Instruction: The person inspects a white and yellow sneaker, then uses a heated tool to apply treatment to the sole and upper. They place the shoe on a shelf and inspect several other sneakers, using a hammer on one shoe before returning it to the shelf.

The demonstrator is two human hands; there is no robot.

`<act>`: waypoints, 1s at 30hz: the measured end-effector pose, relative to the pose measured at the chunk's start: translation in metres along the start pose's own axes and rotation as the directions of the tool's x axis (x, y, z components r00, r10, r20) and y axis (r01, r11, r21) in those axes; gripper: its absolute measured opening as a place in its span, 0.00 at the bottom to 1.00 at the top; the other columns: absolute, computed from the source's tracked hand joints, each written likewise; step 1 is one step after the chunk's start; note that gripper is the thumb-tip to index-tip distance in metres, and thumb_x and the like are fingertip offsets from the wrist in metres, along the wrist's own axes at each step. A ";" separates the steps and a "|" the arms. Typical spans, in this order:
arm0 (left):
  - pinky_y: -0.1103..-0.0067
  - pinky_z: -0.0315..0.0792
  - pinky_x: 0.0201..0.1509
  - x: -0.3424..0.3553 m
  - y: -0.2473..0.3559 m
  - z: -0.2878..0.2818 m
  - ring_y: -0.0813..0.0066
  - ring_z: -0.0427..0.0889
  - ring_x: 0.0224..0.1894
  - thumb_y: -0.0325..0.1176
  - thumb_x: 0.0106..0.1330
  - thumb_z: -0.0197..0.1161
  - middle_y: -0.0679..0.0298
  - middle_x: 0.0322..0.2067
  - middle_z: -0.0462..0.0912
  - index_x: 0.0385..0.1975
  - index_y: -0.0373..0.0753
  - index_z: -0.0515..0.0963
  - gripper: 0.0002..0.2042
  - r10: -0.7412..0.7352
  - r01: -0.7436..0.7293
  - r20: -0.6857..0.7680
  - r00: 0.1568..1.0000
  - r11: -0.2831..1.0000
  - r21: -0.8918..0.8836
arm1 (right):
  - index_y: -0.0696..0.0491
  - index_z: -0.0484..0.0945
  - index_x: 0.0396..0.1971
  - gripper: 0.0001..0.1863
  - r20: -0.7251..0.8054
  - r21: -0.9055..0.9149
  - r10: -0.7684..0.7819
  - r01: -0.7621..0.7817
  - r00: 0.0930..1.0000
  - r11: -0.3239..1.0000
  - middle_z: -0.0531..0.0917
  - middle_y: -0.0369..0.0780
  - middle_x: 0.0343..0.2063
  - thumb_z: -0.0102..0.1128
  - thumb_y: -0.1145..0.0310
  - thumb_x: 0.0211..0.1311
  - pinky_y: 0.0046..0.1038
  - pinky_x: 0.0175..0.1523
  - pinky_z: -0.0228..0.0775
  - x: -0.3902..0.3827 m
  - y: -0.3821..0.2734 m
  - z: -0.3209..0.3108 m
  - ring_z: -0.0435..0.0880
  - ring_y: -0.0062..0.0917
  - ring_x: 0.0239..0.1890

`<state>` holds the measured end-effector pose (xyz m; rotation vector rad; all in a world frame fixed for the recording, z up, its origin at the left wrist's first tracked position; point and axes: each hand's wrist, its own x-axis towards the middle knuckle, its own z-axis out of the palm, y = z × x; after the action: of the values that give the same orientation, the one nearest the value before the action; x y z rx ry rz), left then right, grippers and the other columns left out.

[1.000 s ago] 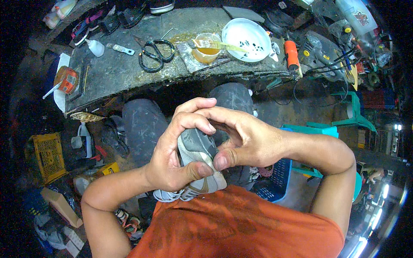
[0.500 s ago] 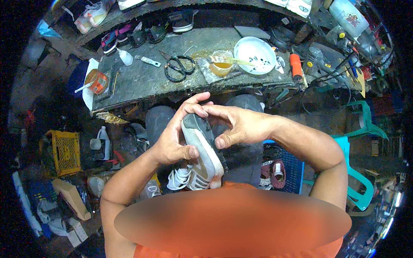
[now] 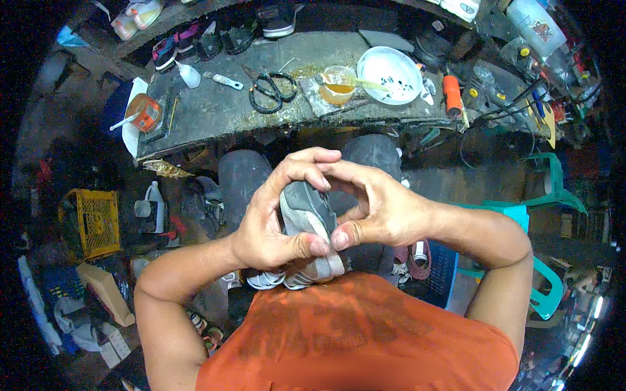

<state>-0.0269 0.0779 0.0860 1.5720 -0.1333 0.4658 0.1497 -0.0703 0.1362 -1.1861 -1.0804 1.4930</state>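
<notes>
Item one: a grey mesh shoe [image 3: 301, 222] with a darker toe and pale sole edge, which we find over the lap, outside the bench's near edge, toe toward the bench [image 3: 215, 114] and heel toward the orange shirt [image 3: 365, 319].

Item two: the left hand [image 3: 267, 225], its grip clasped round the shoe, fingers curled over the toe and thumb along the side.

Item three: the right hand [image 3: 388, 208], its grip also on the shoe, thumb at the sole edge; its fingers reach toward the toe, partly hidden from us.

On the bench, left end: an orange tin [image 3: 147, 116] near the near-left corner. Farther in, toward the far edge, we count a white squeeze bottle [image 3: 189, 75] and a pale-handled cutter [image 3: 225, 80].

Mid-bench: black-handled scissors [image 3: 285, 96], spread; a cup [image 3: 337, 98] of amber liquid, a yellowish brush [image 3: 369, 83] lying across it toward a white plate [image 3: 385, 62] bearing dark scraps.

Toward the right end we list an orange-red cylinder [image 3: 451, 94], near the near edge. Along the far edge: assorted shoes [image 3: 236, 41].
</notes>
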 end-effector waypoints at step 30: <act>0.60 0.55 0.75 -0.015 -0.009 -0.012 0.54 0.62 0.72 0.54 0.59 0.77 0.46 0.70 0.62 0.53 0.42 0.71 0.31 -0.018 0.016 -0.089 0.996 0.999 -0.030 | 0.54 0.64 0.71 0.40 0.129 -0.095 0.036 -0.023 0.991 0.995 0.77 0.40 0.60 0.69 0.49 0.68 0.31 0.62 0.73 0.034 0.011 -0.004 0.75 0.24 0.59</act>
<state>-0.0393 0.0871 0.0721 1.5198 -0.0580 0.5176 0.1480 -0.0393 0.1187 -1.1861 -1.2377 1.5756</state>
